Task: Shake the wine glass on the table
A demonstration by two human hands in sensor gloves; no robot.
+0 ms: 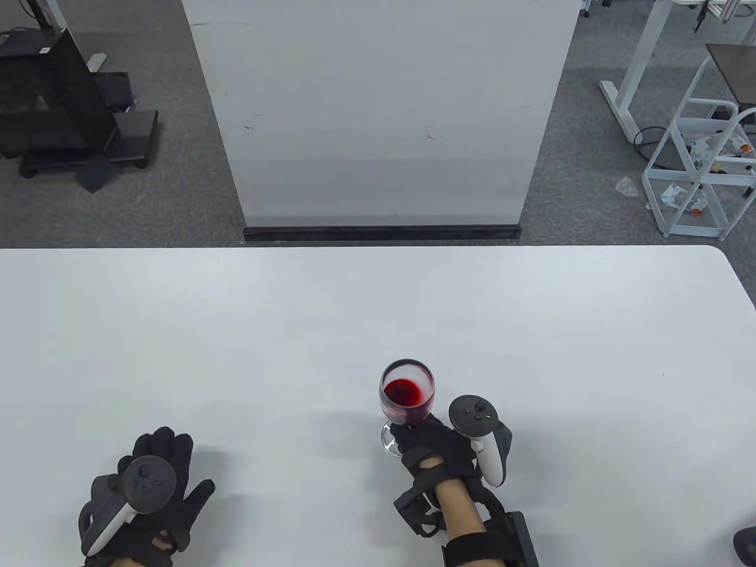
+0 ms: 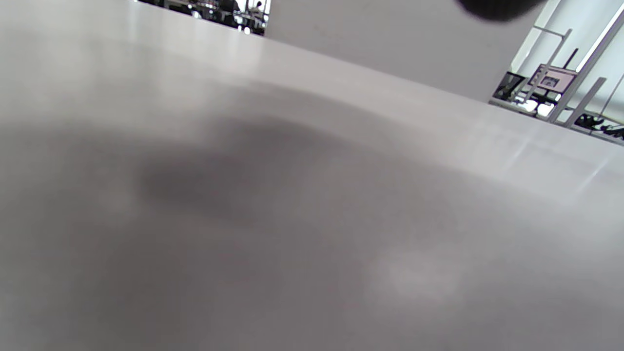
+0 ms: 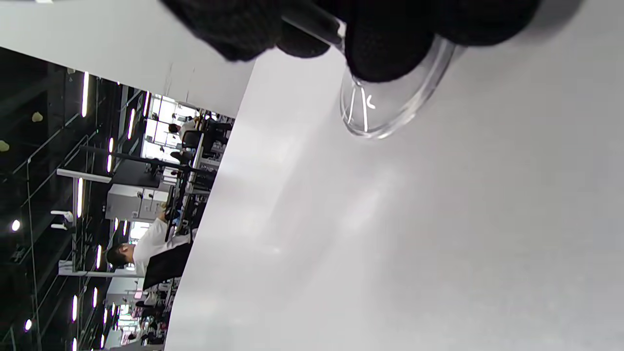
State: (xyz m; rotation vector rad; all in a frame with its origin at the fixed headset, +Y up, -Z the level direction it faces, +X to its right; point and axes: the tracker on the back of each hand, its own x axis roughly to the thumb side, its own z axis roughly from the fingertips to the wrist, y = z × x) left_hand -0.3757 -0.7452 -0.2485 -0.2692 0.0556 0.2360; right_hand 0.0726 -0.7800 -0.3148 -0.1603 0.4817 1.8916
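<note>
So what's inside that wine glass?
The wine glass holds a shallow pool of red liquid. The right hand covers its stem, so only part of the foot shows.

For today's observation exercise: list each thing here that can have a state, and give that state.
wine glass: upright, base on the table, red wine inside
right hand: grips the glass at its stem
left hand: flat on the table, fingers spread, holds nothing
</note>
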